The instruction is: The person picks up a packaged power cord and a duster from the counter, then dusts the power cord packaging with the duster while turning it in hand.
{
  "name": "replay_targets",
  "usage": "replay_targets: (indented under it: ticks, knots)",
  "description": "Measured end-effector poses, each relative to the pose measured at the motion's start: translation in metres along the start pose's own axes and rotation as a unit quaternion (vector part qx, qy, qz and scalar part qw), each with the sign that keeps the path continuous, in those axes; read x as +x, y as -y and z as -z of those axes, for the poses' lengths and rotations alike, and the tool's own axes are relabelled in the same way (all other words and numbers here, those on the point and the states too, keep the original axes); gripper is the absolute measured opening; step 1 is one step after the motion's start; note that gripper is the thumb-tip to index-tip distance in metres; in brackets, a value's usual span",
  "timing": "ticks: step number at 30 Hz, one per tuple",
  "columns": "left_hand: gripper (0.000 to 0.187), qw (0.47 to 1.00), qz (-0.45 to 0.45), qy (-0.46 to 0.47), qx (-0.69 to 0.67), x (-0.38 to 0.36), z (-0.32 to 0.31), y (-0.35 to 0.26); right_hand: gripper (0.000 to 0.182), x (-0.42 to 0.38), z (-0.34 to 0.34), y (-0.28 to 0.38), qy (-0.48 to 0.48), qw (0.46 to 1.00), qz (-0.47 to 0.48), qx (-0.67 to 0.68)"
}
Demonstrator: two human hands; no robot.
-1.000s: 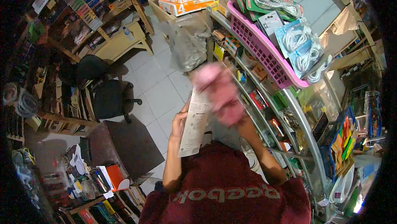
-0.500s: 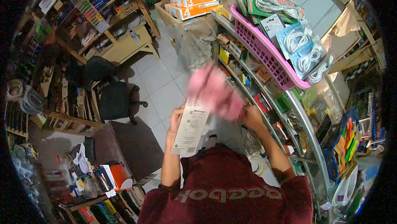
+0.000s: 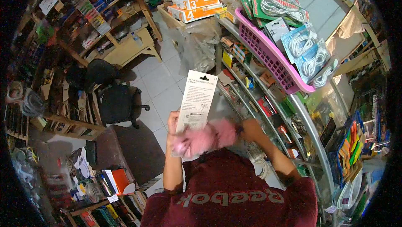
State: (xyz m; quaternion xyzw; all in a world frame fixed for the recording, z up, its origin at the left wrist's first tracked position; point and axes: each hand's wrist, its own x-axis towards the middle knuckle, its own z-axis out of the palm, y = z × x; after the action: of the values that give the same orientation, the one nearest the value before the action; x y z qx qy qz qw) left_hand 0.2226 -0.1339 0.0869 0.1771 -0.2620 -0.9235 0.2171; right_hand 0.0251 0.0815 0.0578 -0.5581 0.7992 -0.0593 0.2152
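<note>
My left hand [image 3: 172, 121] grips the side of a tall white packaging card [image 3: 198, 95], its printed back facing me and a hang hole at the top. Across the lower part of the card lies a fluffy pink duster [image 3: 211, 135], smeared by motion. My right hand [image 3: 250, 130] is closed at the duster's right end, where a dark handle partly shows. Whatever is on the far side of the card is hidden.
To the right, a pink basket [image 3: 272, 53] of packaged white cables rests on a glass display counter [image 3: 312, 126]. Orange boxes [image 3: 194, 2] are stacked ahead. A black office chair [image 3: 119, 103] and a brown desk [image 3: 134, 151] are on the left.
The pink duster has swept down and left, from the card's top to its lower part, uncovering the card's upper print. My left hand keeps its hold on the card.
</note>
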Motion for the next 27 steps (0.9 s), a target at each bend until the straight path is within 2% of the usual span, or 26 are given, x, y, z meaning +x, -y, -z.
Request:
replay_targets:
  ticks: [1, 2, 4, 5, 6, 7, 9, 11, 13, 15, 16, 18, 20, 21, 24, 25, 27]
  knots:
    - [0.056, 0.999, 0.025, -0.040, -0.018, 0.006, 0.009, 0.003, 0.033, 0.008, -0.015, -0.017, -0.034, 0.998, -0.036, 0.043]
    - [0.056, 0.999, 0.038, -0.011, -0.023, 0.007, 0.011, 0.001, 0.032, 0.011, -0.014, -0.019, -0.067, 0.992, -0.072, 0.084]
    - [0.057, 0.997, 0.061, 0.046, -0.030, 0.010, 0.014, -0.005, 0.030, 0.005, -0.018, -0.014, -0.148, 0.980, -0.004, 0.135]
    - [0.049, 0.998, 0.048, 0.037, -0.030, 0.008, 0.001, -0.007, 0.029, 0.003, -0.016, -0.007, -0.139, 0.985, 0.016, 0.104]
    - [0.054, 0.984, 0.039, 0.157, -0.074, 0.022, 0.024, 0.001, 0.027, 0.000, -0.014, 0.001, -0.132, 0.988, 0.037, 0.074]
    - [0.059, 0.954, 0.038, 0.275, -0.116, 0.037, 0.045, 0.009, 0.025, -0.003, -0.013, 0.008, -0.072, 0.996, 0.045, -0.014]
    - [0.059, 0.984, 0.019, 0.168, -0.060, 0.027, 0.029, 0.003, 0.023, -0.001, -0.008, 0.010, -0.044, 0.999, 0.013, -0.010]
    - [0.059, 0.993, 0.003, 0.120, -0.014, 0.023, 0.018, -0.001, 0.023, 0.008, 0.001, 0.001, -0.105, 0.977, -0.067, 0.171]
    - [0.058, 0.994, -0.011, 0.103, 0.016, 0.022, 0.010, -0.004, 0.023, 0.011, -0.011, 0.008, -0.170, 0.969, -0.001, 0.182]
    - [0.058, 0.993, -0.030, 0.102, 0.040, 0.018, 0.001, -0.009, 0.020, 0.015, -0.041, -0.003, -0.074, 0.996, 0.038, -0.016]
    - [0.058, 0.992, -0.042, 0.107, 0.051, 0.020, -0.005, -0.009, 0.020, 0.014, -0.043, -0.008, -0.042, 0.998, 0.039, -0.038]
    - [0.057, 0.989, -0.067, 0.112, 0.075, 0.020, -0.012, -0.014, 0.021, 0.010, -0.004, 0.008, 0.028, 0.995, 0.045, -0.085]
    - [0.057, 0.985, -0.096, 0.107, 0.096, 0.022, -0.016, -0.018, 0.024, 0.021, -0.023, -0.013, -0.111, 0.992, -0.013, 0.050]
    - [0.057, 0.983, -0.109, 0.103, 0.107, 0.020, -0.019, -0.020, 0.023, 0.024, -0.028, -0.009, -0.127, 0.985, -0.005, 0.121]
    - [0.056, 0.977, -0.150, 0.083, 0.127, 0.007, -0.024, -0.024, 0.020, 0.011, -0.018, 0.017, 0.023, 0.992, 0.070, -0.105]
    - [0.056, 0.975, -0.162, 0.077, 0.130, 0.004, -0.025, -0.024, 0.018, 0.014, -0.019, 0.009, 0.044, 0.995, 0.045, -0.079]
    - [0.052, 0.976, -0.165, 0.090, 0.108, 0.006, -0.006, -0.016, 0.020, 0.018, -0.019, -0.002, -0.023, 1.000, 0.003, -0.013]
